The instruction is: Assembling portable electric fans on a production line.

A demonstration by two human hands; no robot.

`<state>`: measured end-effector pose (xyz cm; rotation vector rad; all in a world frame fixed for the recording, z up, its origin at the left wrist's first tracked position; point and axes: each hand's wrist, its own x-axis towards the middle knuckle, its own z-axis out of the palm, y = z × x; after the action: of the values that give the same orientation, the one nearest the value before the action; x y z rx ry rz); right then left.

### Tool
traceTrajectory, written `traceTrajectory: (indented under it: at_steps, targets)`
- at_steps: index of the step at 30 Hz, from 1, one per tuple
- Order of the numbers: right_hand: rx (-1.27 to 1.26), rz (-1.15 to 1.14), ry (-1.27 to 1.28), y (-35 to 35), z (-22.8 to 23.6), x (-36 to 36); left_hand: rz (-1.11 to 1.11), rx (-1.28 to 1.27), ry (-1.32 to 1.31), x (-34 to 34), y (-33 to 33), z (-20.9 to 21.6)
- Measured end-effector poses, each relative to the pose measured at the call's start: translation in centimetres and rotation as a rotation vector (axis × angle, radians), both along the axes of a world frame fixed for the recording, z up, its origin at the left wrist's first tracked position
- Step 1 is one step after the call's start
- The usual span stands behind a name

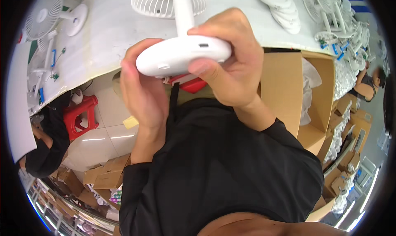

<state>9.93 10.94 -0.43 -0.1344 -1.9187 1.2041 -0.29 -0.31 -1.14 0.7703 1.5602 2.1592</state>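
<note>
A small white desk fan [177,50] is tilted up off the table, its round base toward me. A small dark slot and low white feet show on the base. My left hand [142,87] wraps round the base's left edge. My right hand [239,58] grips its right side, with the thumb on the underside and the fingers over the top near the stem. Beyond them, the fan's caged head [150,4] is partly cut off by the top of the view.
The white table [107,33] holds another fan [43,15] at left, a stack of white discs [282,9], and several fans [326,9] at right. An open cardboard box [319,108] stands at my right, a red stool [82,116] at my left. Two people sit nearby.
</note>
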Motion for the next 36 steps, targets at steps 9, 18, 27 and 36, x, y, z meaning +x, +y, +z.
traceTrajectory:
  at_steps: [9,18,27,36]
  targets:
    - [-0.338,0.236,-0.099,-3.2,-0.5,1.6,0.003,0.401,-0.096,-2.4,2.3,0.5]
    - [-1.004,0.65,-0.31,-5.4,1.4,2.9,-0.015,0.27,0.468,0.1,-1.4,2.4]
    - [-0.705,0.683,0.079,-7.8,-2.0,2.4,0.018,0.307,0.054,-0.2,-2.0,2.9]
    - [-1.121,0.75,-0.204,-7.2,0.6,3.1,-0.039,0.172,0.419,2.0,-4.0,3.6]
